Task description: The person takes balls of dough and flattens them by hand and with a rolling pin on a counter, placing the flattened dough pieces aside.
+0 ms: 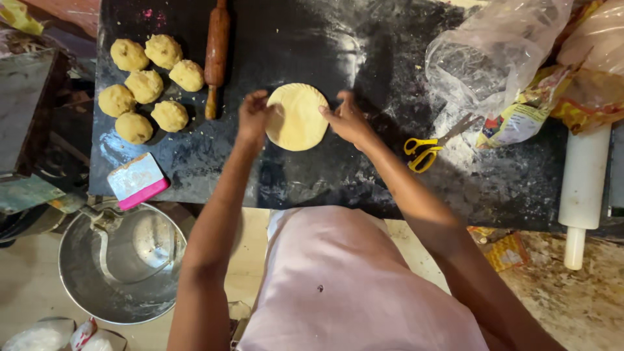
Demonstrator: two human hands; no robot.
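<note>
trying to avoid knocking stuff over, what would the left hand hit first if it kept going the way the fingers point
The left hand points up the dark board; that way looks free, with the rolling pin just off to its left, though depth is unclear.

desk [312, 182]: dark, flour-dusted | centre: flat round dough disc [298, 117] | far left: seven dough balls [146, 84], wooden rolling pin [216, 55] | near left: pink-edged scraper [137, 181] | right: yellow-handled scissors [429, 148], plastic bags [500, 58], white rolling pin [582, 188]

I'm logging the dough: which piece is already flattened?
The round flat dough disc between the left hand and right hand. The seven dough balls beside the wooden rolling pin are unrolled lumps.
</note>
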